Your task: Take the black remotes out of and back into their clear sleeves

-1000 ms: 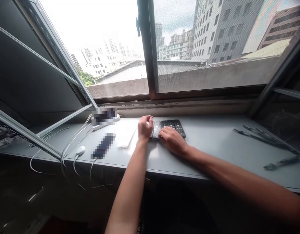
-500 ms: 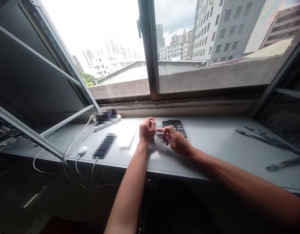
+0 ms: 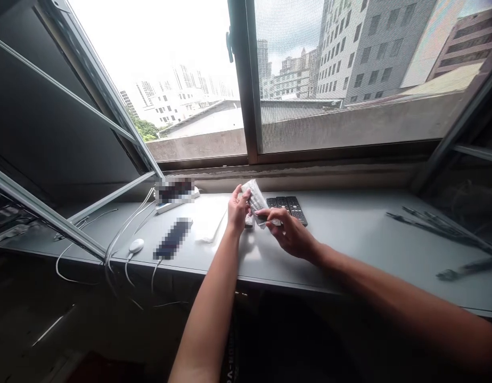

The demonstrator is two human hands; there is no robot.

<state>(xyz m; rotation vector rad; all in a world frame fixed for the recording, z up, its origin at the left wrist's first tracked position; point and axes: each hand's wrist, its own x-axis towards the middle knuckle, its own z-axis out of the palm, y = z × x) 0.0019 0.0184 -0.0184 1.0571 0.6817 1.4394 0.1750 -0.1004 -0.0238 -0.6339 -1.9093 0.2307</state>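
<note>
Biggest thing from where I'm standing is the window (image 3: 252,106), filling the back, with a bare metal frame (image 3: 110,101) on its left side. Under it runs a long grey bench (image 3: 350,239), and someone's working at it with bare hands.

On the right end of the bench there's a bunch of dark, skinny things (image 3: 433,223), too murky for me to name. Over left, a white sheet (image 3: 210,222) lies flat (paper or plastic, can't tell), with a white power strip (image 3: 178,204) behind it.

Now the main bit: a remote-shaped packet in cloudy plastic (image 3: 254,196), tilted and raised off the bench in front of the person. The left hand (image 3: 237,208) has its upper part gripped between thumb and fingers, and the right hand (image 3: 289,229) is pinching the lower end with index finger and thumb, other fingers curled. Three black remotes (image 3: 296,208) lie side by side just to the right, unwrapped as far as I can see.

My read: the step in hand is handling the wrapper, maybe finding its edge. IMO the next move calls for the left hand staying firm while the right gets a proper fingertip hold, since that plastic's probably slippery.

Smallest thing worth a mention: a white corded puck (image 3: 136,245) near the bench's front edge.
</note>
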